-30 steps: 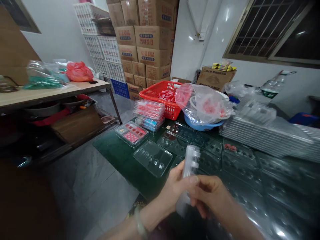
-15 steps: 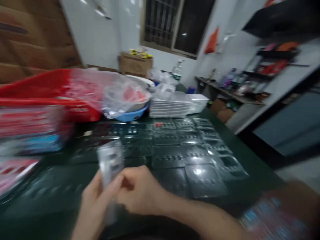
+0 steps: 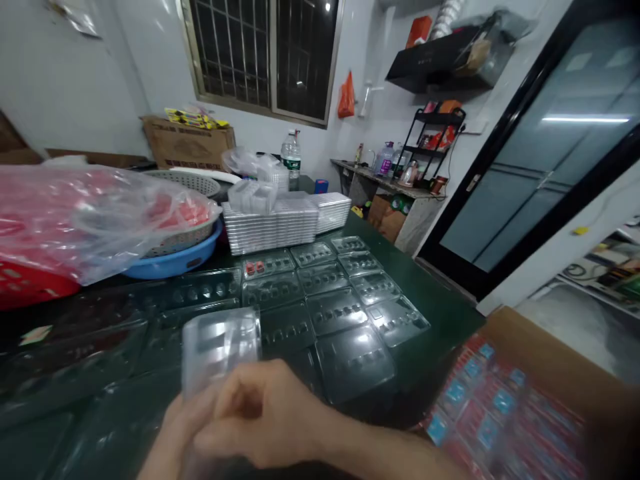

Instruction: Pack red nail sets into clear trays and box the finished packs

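The left hand holds clear plastic trays; the right hand curls close, its grip hidden. They look light, bendy, slippery: hold the side edges.

1. Past the green table's far edge rises a white wall; its metal-framed window has dark panes, bars showing in the left one.
2. Off the table's far right corner, a low counter bears a black rack beneath a dark hood.
3. Beyond the right edge stands a black-framed glass door, reflecting a bright strip of light.
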Available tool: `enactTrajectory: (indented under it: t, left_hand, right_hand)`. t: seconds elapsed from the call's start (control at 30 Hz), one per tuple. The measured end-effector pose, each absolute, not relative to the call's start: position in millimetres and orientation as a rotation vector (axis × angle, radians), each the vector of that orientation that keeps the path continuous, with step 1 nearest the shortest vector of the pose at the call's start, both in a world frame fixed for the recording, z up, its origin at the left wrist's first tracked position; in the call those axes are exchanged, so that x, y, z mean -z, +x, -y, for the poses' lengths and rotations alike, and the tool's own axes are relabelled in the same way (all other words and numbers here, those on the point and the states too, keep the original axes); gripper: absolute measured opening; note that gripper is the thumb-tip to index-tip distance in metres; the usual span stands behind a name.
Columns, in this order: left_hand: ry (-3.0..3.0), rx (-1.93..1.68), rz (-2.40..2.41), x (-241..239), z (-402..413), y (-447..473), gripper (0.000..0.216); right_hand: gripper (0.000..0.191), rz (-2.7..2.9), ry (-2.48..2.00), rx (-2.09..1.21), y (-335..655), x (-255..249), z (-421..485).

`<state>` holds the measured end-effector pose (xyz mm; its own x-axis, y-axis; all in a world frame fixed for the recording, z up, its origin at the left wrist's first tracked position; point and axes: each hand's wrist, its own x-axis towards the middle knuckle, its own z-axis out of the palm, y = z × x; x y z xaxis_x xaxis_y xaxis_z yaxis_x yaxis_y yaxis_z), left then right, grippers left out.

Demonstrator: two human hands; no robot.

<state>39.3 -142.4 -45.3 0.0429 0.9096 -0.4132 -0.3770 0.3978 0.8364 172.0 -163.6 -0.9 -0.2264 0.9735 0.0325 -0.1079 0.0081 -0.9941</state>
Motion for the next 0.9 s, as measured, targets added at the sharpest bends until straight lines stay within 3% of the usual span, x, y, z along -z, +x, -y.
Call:
enactTrajectory:
  t: [0.27, 0.4, 0.7, 0.9]
  left_hand:
    - [0.577, -1.101, -1.089, 9.1, 148.2, 90.0, 0.053]
    - [0.582, -1.054, -0.993, 8.2, 144.8, 98.0, 0.044]
    - [0.608, -1.051, -0.855, 11.5, 143.0, 105.5, 0.041]
    - [0.413, -1.080, -0.682, 37.9, 151.0, 97.9, 0.031]
  right_hand:
    - [0.026, 1.455, -1.246, -1.095, 234.8, -19.9, 179.9]
    - [0.024, 1.578, -1.362, -0.887, 257.2, -19.1, 184.0]
    - [0.016, 1.806, -1.351, -0.864, 247.4, -8.8, 183.0]
    - [0.013, 2.163, -1.554, -0.484, 216.5, -8.4, 178.1]
